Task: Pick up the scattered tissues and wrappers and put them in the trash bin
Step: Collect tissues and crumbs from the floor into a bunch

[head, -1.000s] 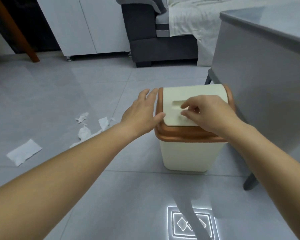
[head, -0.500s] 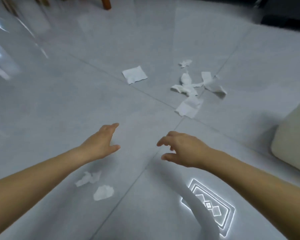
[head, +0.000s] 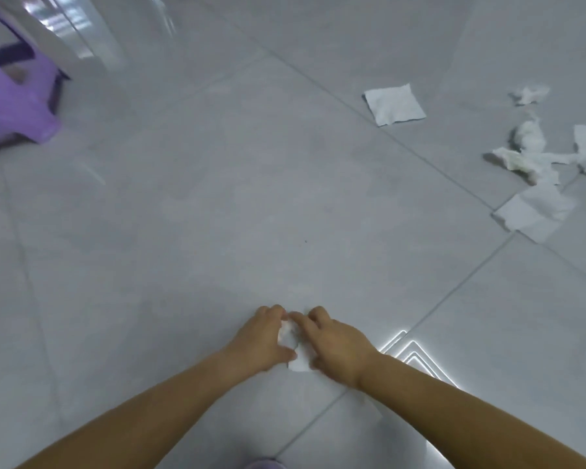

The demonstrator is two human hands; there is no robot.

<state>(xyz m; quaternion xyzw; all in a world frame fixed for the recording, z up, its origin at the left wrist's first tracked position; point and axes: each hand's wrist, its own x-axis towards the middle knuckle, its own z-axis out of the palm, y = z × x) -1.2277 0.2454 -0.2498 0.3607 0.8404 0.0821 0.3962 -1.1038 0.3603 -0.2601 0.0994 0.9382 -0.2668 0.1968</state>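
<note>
I am working at 6 o'clock, my left hand [head: 261,340] and right hand [head: 335,346] curling fingers and thumbs round the small tissue scraps [head: 293,336] on the floor between them. Farther out, a flat tissue [head: 394,104] at 1 o'clock and a crumpled heap [head: 535,157] at 2 o'clock are lying ungathered; the bin is showing nowhere, so most is remaining.

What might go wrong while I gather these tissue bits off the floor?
Small white tissue scraps cupped between left hand and right hand look loose; one may slip out. The trash bin is out of view, so carrying risks drops. The flat white square tissue blends into pale grey floor tiles.
</note>
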